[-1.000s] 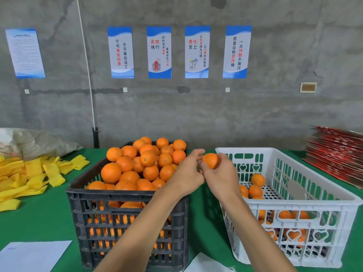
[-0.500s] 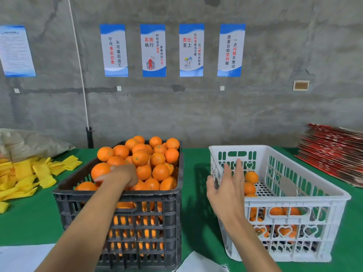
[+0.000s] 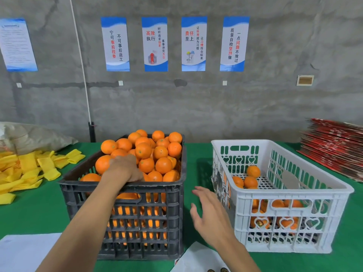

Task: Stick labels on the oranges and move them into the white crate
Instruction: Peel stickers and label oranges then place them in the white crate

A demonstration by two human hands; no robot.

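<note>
A dark crate (image 3: 157, 187) on the green table is heaped with oranges (image 3: 163, 152). My left hand (image 3: 125, 168) reaches into it, its fingers curled down over an orange in the pile near the front rim; that orange is mostly hidden under the hand. To the right stands the white crate (image 3: 294, 195), with several oranges (image 3: 253, 171) on its bottom. My right hand (image 3: 208, 214) hovers in the gap between the two crates, fingers spread, holding nothing. A white label sheet (image 3: 198, 258) lies at the bottom edge below it.
Yellow foam nets (image 3: 29, 169) are heaped at the left, with a grey sack (image 3: 31, 136) behind them. A stack of red flat cartons (image 3: 334, 146) lies at the right. A white paper (image 3: 25, 250) sits at the front left. A concrete wall with posters closes the back.
The orange my right hand held is gone from it, and the open hand has drawn back from the white crate. My left hand moved into the dark crate onto the pile.
</note>
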